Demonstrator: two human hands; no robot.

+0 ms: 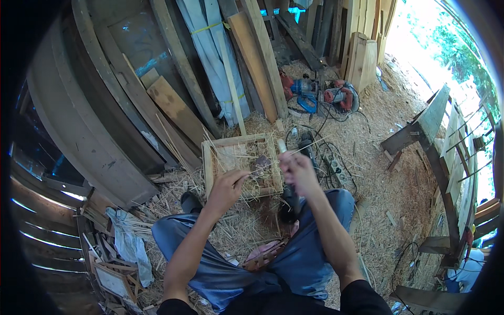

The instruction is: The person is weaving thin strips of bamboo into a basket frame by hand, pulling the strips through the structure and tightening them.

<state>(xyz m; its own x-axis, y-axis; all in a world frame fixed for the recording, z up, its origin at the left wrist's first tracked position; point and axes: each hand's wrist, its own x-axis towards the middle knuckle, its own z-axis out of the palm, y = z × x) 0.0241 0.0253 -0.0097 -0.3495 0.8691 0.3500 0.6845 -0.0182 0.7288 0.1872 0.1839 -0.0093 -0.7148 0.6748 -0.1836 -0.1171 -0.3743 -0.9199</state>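
A thin pale wooden strip [307, 146] runs diagonally between my hands. My left hand [227, 188] has its fingers closed on it above a square wooden frame [208, 160], which sits on the floor between my legs with loose strips and shavings inside. My right hand [296, 172] is closed around the strip to the right, near the frame's edge; a light cylindrical object shows behind its fingers, and I cannot tell whether it is held. A small dark piece [263, 162] lies within the frame, between my hands.
Planks [173, 105] lean along the back left. Red and blue power tools [336, 97] with cords and a power strip [333, 165] lie ahead right. A wooden structure [441, 157] with protruding rods stands at the right; a person in white [466, 270] is at the lower right.
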